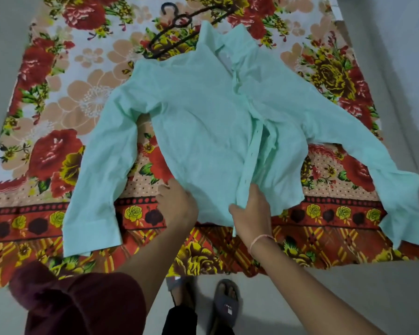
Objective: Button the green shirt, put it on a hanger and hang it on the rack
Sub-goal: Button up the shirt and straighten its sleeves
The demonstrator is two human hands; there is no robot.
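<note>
The green shirt (203, 122) covers part of the hanger (178, 20) and the fingers of the left hand (179, 204)

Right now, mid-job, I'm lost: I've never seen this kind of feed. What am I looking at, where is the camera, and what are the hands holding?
There is no machine here: a person works bare-handed, and the single picture comes from a camera worn on their head, looking down. A green shirt lies spread, front up, on a flowered bedsheet. A black hanger lies beyond the collar, partly under it. The right hand, with a pink wristband, pinches the button strip near the hem. The left hand touches the hem beside it; whether it grips is unclear. The lower front gapes open, not yet buttoned. The person's slippers show at the bottom.
</note>
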